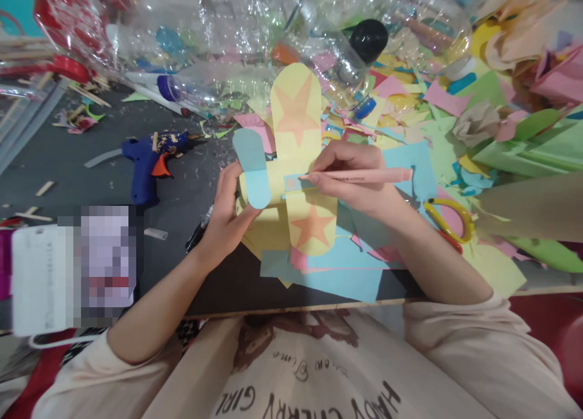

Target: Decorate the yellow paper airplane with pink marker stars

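Observation:
A yellow paper cut-out (301,158) with rounded arms lies in front of me, an orange star on its upper arm and another on its lower arm. Around its left end, by a folded blue paper strip (257,185), my left hand (230,209) is closed, thumb at the strip's lower edge. My right hand (350,176) grips a pink marker pen (368,175), its tip at a small blue paper piece (291,182) in the cut-out's middle. Blue and pink paper sheets (346,279) lie beneath.
To the left lie a blue glue gun (148,164) with an orange trigger and a white device (40,279). Yellow-handled scissors (449,221) rest beside my right forearm. Clear plastic bottles (204,91) and paper scraps (396,91) crowd the back; crumpled paper (537,127) piles at right.

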{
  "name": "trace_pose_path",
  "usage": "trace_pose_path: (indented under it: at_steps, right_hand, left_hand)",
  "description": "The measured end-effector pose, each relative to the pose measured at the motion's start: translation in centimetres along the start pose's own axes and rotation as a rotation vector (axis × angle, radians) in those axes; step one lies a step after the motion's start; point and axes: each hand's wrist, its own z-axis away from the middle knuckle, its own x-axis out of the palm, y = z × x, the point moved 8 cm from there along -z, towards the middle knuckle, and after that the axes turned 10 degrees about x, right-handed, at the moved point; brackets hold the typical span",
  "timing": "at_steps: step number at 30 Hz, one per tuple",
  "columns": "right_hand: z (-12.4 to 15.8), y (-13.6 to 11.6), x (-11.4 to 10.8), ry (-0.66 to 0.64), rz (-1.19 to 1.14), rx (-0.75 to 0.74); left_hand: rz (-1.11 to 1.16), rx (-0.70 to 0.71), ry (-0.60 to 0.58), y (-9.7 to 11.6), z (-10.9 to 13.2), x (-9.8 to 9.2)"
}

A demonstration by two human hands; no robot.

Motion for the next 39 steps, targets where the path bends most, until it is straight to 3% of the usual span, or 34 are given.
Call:
trace_pose_path:
  at_steps: [5,13,23,33,39]
  right_hand:
    - [0.1,0.0,0.2,-0.030,0.066,0.047]
    - [0.1,-0.8,0.2,-0.006,0.058,-0.032]
    - [0.2,-1.0,0.6,-0.076,0.084,-0.027]
    - [0.3,-1.1,0.8,-0.118,0.057,0.025]
    - [-0.1,-0.3,0.4,-0.078,-0.027,0.078]
  left_hand:
    - [-0.031,0.016,-0.010,0.3,-0.1,-0.1]
    - [-0.009,0.010,-0.013,0.0,0.0,-0.1]
    - [-0.039,0.046,-0.020,0.4,-0.1,-0.2]
    - [-0.047,0.022,-0.015,0.4,-0.1,-0.2]
    - [-0.033,0.002,-0.014,0.3,0.0,-0.2]
